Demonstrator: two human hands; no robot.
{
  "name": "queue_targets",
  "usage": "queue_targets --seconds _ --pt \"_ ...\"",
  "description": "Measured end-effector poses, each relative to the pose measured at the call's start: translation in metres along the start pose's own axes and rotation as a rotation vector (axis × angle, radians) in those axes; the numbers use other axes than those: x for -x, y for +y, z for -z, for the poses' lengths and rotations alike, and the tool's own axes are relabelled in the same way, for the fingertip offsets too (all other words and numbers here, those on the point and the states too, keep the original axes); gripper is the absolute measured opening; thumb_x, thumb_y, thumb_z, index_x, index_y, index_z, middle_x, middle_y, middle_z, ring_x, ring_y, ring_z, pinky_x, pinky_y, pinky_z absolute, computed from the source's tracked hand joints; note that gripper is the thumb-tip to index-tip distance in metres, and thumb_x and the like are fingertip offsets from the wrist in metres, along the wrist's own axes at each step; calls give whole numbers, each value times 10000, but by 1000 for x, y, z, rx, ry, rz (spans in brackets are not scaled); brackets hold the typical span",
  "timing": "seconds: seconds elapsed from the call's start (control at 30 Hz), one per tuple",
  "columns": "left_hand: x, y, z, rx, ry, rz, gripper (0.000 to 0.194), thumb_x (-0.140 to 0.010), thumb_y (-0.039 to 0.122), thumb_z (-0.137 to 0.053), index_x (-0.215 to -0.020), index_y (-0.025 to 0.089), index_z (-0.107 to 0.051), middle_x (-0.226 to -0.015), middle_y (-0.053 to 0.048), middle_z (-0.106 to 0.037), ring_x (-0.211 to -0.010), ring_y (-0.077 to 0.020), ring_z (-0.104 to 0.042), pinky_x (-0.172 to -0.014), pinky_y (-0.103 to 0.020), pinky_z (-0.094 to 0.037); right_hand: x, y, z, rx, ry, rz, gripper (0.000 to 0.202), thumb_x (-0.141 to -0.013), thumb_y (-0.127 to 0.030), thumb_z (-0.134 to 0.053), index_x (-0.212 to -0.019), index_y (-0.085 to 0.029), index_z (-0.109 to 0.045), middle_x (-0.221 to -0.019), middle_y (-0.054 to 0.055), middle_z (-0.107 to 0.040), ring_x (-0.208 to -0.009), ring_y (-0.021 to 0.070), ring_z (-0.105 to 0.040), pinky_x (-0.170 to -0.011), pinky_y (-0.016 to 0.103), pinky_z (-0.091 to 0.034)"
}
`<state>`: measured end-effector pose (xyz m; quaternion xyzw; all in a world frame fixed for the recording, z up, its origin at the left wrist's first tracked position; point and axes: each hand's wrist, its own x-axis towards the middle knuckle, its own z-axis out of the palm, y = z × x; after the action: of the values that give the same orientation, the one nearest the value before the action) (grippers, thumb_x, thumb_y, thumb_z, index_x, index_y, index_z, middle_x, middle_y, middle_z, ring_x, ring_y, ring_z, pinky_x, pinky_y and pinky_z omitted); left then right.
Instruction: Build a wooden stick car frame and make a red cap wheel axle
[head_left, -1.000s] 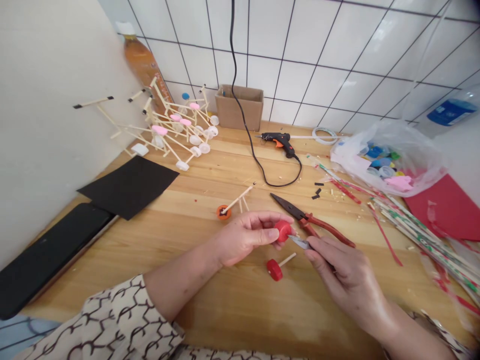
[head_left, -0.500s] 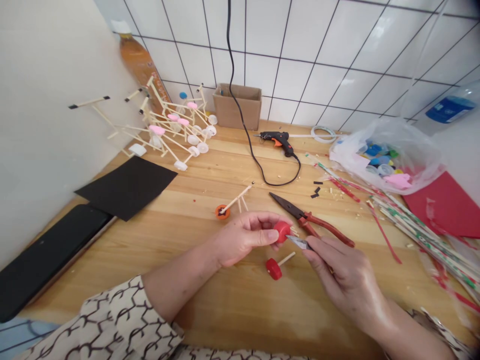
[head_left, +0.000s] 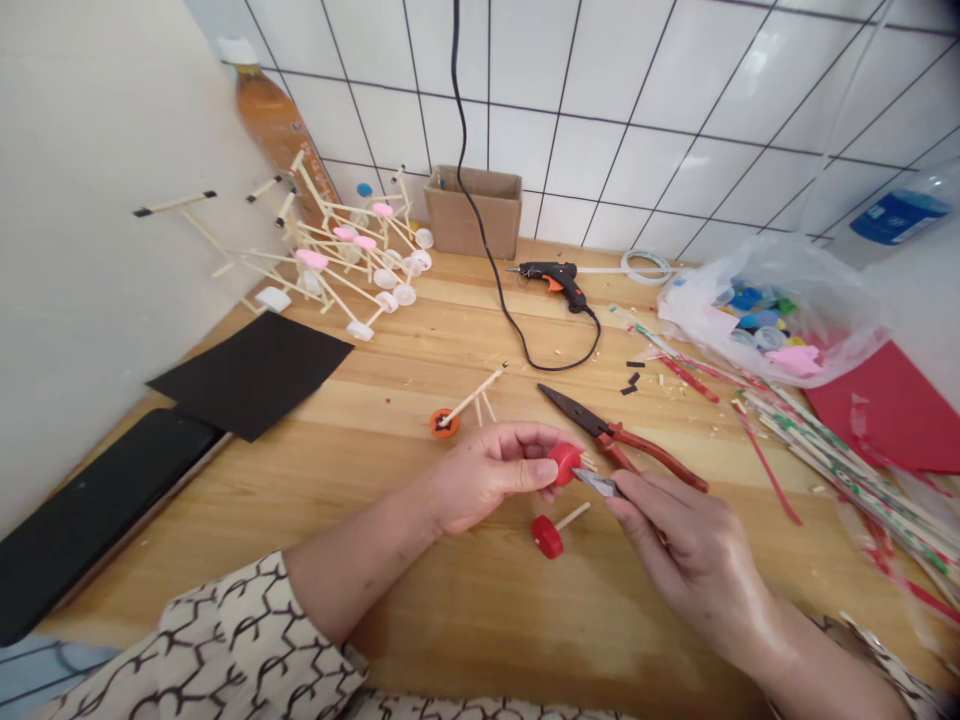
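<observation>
1. At centre frame, the person's left hand pinches a red bottle cap between thumb and fingers, held just above the wooden tabletop.
2. The right hand, lower right of centre, is closed around a small blade whose metal tip touches the cap beside a short stick end.
3. The likeliest mishap: the tip skids off the smooth plastic toward the left thumb, which lies right beside it.
4. Too much force could also twist the cap out of the pinch or snap the stick.
5. A second red cap on a stick lies directly below both hands and could be knocked aside.
6. Red-handled pliers sit just behind the right hand's knuckles, crowding any sudden pull-back.
</observation>
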<state>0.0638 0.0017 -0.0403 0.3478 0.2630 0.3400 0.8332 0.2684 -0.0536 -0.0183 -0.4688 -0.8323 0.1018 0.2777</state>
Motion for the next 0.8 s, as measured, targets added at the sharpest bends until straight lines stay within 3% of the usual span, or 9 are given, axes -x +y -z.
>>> queue_targets --seconds 0.43,0.8 --pt "0 0 1 -9 -6 0 332 -662 296 -793 -935 130 -704 -797 -40 -653 -711 -108 -561 -627 -226 -458 2 1 -1 79 15 29 84 -890 -182 -532 -902 -148 -608 -779 67 -662 -654 159 -625 -550 271 -473" --pt "1 1 0 -64 34 24 360 -620 350 -813 -854 109 -684 -706 -15 -639 -574 -72 -528 -568 -209 -421 -1 -5 1 361 80 170 165 -906 -207 -506 -914 -103 -634 -745 85 -662 -638 183 -627 -529 287 -451"
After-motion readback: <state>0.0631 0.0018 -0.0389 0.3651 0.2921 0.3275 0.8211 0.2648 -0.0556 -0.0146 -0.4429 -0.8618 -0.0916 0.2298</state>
